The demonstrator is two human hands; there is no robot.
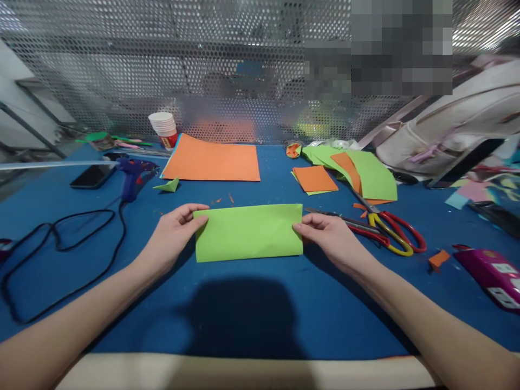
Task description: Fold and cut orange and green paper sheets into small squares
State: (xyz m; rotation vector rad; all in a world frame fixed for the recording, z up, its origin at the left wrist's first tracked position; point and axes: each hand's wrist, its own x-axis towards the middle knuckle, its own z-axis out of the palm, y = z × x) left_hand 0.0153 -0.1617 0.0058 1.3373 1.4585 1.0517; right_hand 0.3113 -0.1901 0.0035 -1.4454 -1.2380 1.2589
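A folded sheet of light green paper [248, 234] is held up between both hands, its long sides running left to right. My left hand [179, 227] pinches its upper left corner between thumb and fingers. At the right edge, my right hand [325, 233] grips the paper the same way. Just beyond the right hand lie scissors with red and yellow handles [392, 233], beside a second tool with red handles [371, 234] that is partly hidden by the hand. Small orange paper scraps [231, 199] lie behind the green paper.
Orange sheets [215, 161] lie at the back, near stacked paper cups [163, 129]. A blue glue gun [130, 176] with a looping black cable [117, 249] and a phone [92, 176] are left. Orange squares [315, 179], green sheets [376, 176] and a magenta object [489, 273] are right. Perforated metal [195, 70] stands behind.
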